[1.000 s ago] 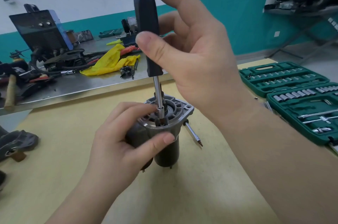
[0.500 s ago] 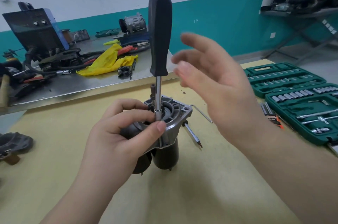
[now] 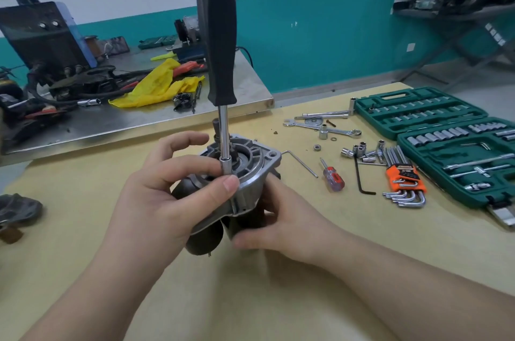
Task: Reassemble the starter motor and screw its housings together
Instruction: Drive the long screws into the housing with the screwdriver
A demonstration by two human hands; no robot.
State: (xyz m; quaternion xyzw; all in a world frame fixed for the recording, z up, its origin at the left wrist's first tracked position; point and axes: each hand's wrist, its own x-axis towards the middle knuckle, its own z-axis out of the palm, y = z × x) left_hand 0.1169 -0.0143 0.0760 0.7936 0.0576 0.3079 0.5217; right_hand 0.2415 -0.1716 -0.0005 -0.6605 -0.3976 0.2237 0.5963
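We find the starter motor (image 3: 245,173) held upright over the yellow table (image 3: 83,201), its silver flange uppermost. The left hand (image 3: 167,195) wraps the motor's near side, thumb and forefinger pinching the driver (image 3: 218,62) at its socket end, which sits on the flange rim. The driver stands upright, its black handle free. The right hand (image 3: 281,218) grips the motor's dark lower body from the right. A small screwdriver (image 3: 333,177) and hex keys (image 3: 404,184) lie to the right.

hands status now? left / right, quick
Left hand: closed on the starter motor, thumb and forefinger at the nut driver socket.
Right hand: closed on the motor's lower body.
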